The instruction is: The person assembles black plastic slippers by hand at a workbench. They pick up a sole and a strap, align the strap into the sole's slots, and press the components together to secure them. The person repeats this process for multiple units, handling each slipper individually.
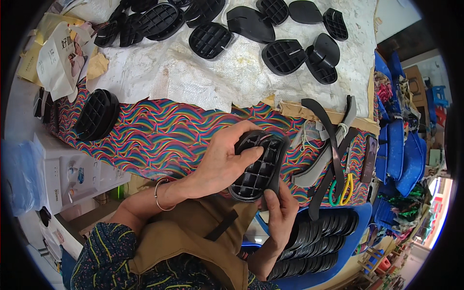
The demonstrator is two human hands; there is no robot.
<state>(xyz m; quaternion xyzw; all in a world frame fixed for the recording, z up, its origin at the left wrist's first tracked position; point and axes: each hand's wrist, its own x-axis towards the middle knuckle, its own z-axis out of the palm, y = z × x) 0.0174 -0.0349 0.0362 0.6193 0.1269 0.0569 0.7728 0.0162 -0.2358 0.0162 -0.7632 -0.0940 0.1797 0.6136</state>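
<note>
Both my hands hold a black shoe heel piece (pixel 254 172) whose hollow, gridded side faces up. My left hand (pixel 227 157), a bangle at its wrist, grips it from the left, with the thumb pressed on the grid and the fingers behind the far edge. A dark strip (pixel 280 162) runs along the piece's right edge. My right hand (pixel 280 210) pinches the strip and the piece's near right edge between thumb and fingers. Some of its fingers are hidden underneath. On the patterned cloth to the left lies a stack of similar heel pieces (pixel 98 115).
Several black heel pieces (pixel 210 40) lie on a white sheet (pixel 164 72) at the back. Loose black strips (pixel 325 116) and scissors (pixel 346 191) with green and yellow handles lie right. A blue basin (pixel 360 224) full of stacked black pieces stands near right; a white box (pixel 72 174) stands left.
</note>
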